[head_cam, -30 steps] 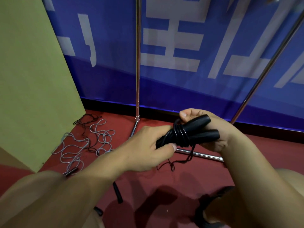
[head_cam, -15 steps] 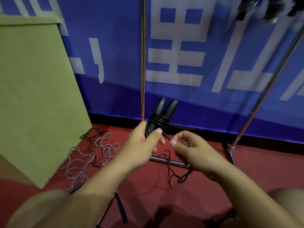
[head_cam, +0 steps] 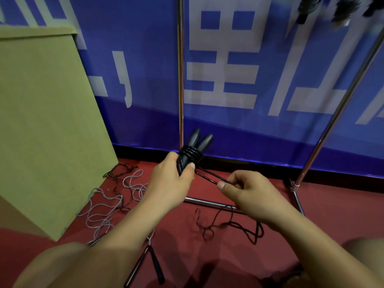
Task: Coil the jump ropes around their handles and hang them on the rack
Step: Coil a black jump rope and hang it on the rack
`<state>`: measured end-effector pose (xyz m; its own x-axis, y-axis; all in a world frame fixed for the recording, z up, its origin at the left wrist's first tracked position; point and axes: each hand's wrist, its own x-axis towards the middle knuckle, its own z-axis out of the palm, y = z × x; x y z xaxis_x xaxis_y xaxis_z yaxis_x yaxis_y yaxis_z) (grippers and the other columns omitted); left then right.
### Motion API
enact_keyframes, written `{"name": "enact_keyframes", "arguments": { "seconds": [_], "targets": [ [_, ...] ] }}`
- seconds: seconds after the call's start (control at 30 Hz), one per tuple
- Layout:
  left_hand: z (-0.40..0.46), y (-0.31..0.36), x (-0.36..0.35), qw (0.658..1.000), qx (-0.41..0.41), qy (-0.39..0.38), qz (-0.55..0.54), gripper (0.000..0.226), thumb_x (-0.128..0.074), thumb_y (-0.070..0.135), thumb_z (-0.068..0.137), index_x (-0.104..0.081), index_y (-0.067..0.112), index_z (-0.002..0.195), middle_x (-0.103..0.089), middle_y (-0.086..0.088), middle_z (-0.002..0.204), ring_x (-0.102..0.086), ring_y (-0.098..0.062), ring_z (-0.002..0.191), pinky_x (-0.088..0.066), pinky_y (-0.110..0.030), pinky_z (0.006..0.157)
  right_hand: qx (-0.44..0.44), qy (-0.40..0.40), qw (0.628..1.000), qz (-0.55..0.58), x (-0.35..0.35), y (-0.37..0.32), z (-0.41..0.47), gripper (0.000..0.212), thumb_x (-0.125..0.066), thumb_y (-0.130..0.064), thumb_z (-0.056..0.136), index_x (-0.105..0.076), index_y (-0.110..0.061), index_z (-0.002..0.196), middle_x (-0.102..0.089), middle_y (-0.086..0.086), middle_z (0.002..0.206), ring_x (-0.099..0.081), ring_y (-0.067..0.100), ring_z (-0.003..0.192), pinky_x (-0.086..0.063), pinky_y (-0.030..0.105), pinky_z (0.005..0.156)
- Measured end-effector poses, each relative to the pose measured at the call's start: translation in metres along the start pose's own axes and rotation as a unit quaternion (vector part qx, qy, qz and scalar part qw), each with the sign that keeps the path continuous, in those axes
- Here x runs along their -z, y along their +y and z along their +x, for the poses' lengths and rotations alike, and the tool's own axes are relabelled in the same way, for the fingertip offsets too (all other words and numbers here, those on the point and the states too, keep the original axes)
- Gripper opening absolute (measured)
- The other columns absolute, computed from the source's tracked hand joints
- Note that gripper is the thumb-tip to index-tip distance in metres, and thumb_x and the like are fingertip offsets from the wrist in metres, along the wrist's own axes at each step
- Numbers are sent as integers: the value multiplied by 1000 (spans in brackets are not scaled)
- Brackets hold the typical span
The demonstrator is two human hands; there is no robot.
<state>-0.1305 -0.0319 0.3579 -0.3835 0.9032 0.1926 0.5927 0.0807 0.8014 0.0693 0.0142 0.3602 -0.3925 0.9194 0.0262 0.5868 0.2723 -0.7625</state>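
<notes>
Up in front of the blue banner point(head_cam: 145, 59), the left hand point(head_cam: 172, 181) grips a pair of black handles point(head_cam: 196, 145) held side by side and pointing upward, fingers and thumb curled round their lower ends. Several turns of black rope point(head_cam: 191, 153) sit tight around the handles just above that hand. From the coil a strand runs down and to the right to the right hand point(head_cam: 247, 191), which pinches it between thumb and curled fingers; the strand looks doubled there, though it is too thin to be sure. The loose remainder of this black rope trails below the right hand and lies in loops on the red floor point(head_cam: 322, 215).

Behind the handles stands the left upright of a metal rack point(head_cam: 180, 80), its base bar lying on the floor between the two forearms; the other upright leans up toward the right edge. Dark blurred shapes point(head_cam: 340, 11) show at the top right near the rack.

To the left, a grey rope point(head_cam: 101, 210) and another dark rope point(head_cam: 121, 170) lie tangled on the floor beside a leaning tan board point(head_cam: 41, 121). A further black handle point(head_cam: 156, 267) lies on the floor near the left forearm.
</notes>
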Motion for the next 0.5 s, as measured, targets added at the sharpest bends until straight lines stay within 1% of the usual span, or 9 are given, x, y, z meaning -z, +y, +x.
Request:
{"name": "enact_keyframes", "arguments": {
  "seconds": [0.1,0.2,0.3,0.33,0.4,0.47,0.5],
  "targets": [
    [5,-4,4,999,26,-6,20,16,-59,39,93,-50,26,93,-72,5,87,-66,-18,75,-55,-39,73,23,-3,999,-24,4,-2,-5,37,-62,-49,90,-57,-21,66,-49,-13,50,-44,3,50,-37,23,55],
    [5,-5,3,999,18,-8,41,16,-59,39,93,-50,26,93,-70,4,85,-62,-16,72,-50,-35,66,77,-5,997,-25,5,-10,-9,33,-59,-45,94,-59,-21,70,-49,-15,53,-42,2,51,-33,16,51],
    [3,-3,3,998,-8,-7,58,16,-63,34,92,-51,24,89,-61,2,73,-54,-16,65,-42,-34,61,100,-7,995,-18,4,-14,-12,33,-57,-42,95,-63,-17,74,-48,-14,54,-42,3,51,-33,17,50],
    [3,-3,2,998,-14,-11,54,16,-65,33,91,-52,24,88,-59,1,69,-53,-18,64,-42,-35,61,102,-8,995,-18,4,-15,-13,35,-57,-43,95,-64,-15,75,-48,-13,53,-41,3,50,-32,17,50],
    [5,-5,0,998,-18,-25,49,15,-67,31,90,-54,24,88,-64,-5,71,-58,-24,67,-47,-39,64,102,-6,995,-13,5,-17,-14,38,-56,-43,95,-62,-13,73,-45,-11,53,-39,3,50,-32,20,50],
    [6,-7,-3,998,-23,-33,48,15,-68,31,89,-55,25,87,-67,-6,73,-61,-24,69,-50,-40,67,96,-7,995,-2,5,-20,-15,42,-56,-43,96,-56,-11,68,-41,-12,50,-37,3,48,-30,20,48],
    [6,-8,-5,998,-28,-35,47,14,-69,31,88,-56,25,86,-66,-4,71,-60,-22,67,-48,-38,65,92,-9,996,7,6,-22,-15,44,-56,-43,96,-52,-12,64,-39,-12,49,-35,4,47,-28,19,47]
  ]
}}
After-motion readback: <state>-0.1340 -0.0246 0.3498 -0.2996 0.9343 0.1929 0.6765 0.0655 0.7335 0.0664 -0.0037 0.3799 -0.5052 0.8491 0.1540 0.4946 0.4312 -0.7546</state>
